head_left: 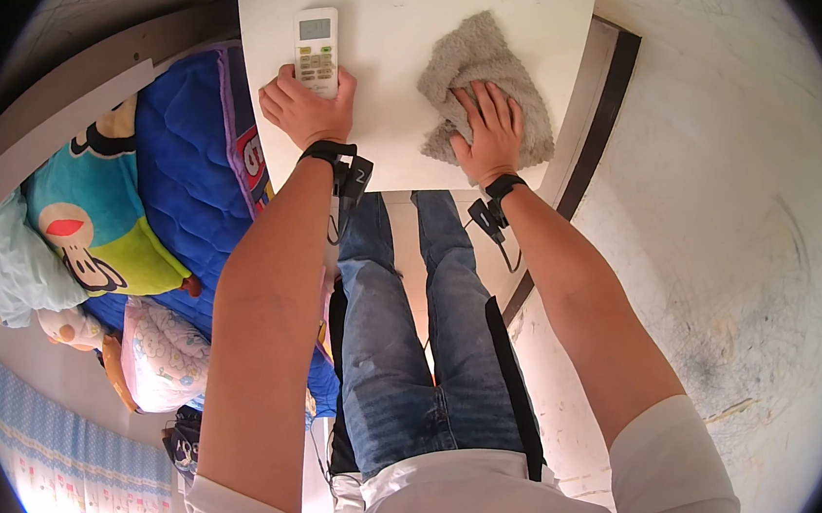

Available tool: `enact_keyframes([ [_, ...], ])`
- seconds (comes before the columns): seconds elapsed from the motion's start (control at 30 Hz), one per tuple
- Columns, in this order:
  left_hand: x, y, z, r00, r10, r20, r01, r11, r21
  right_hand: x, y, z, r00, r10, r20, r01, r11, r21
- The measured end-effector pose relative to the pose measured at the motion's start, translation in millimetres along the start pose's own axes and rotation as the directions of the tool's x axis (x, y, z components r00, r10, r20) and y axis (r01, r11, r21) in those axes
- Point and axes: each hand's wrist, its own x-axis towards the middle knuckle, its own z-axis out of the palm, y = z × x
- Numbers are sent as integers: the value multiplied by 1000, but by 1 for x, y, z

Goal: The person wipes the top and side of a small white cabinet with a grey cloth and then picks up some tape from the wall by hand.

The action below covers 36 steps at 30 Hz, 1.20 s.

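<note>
On the white tabletop (387,88), a white remote control (317,41) with a small grey screen lies at the left. My left hand (307,106) is closed around its lower end, thumb on the right side and fingers curled on the left. Toward the right of the table, a fluffy grey cloth (470,52) lies bunched and creased. My right hand (490,132) rests flat on it, fingers spread and pointing away from me, palm pressing the cloth's lower part. Part of the cloth is hidden beneath that hand.
Left of the table is a bed with a blue quilt (182,139), a cartoon pillow (102,210) and a pale patterned pillow (160,352). A scuffed white wall (726,235) stands at the right. Each wrist wears a black strap with a small device; a cable hangs from the right one.
</note>
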Motion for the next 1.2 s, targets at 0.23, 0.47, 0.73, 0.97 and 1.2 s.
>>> enact_keyframes([
  [0.23,-1,1,0,1000,-5,12,5,1000,-3,0,2,1,1000,-2,14,2,1000,-13],
  [0.47,-3,-2,2,996,-55,68,61,995,-83,-1,3,2,1000,-7,11,7,1000,-14],
  [0.73,-5,-4,3,993,-56,103,67,992,-107,-1,4,3,1000,-16,-17,16,1000,-5],
  [0.97,-7,-7,1,990,-50,135,67,990,-124,-2,3,4,1000,-23,-12,23,1000,-13],
  [1.2,-8,-3,2,994,1,106,8,996,-91,13,21,1,991,-86,100,86,996,-2],
])
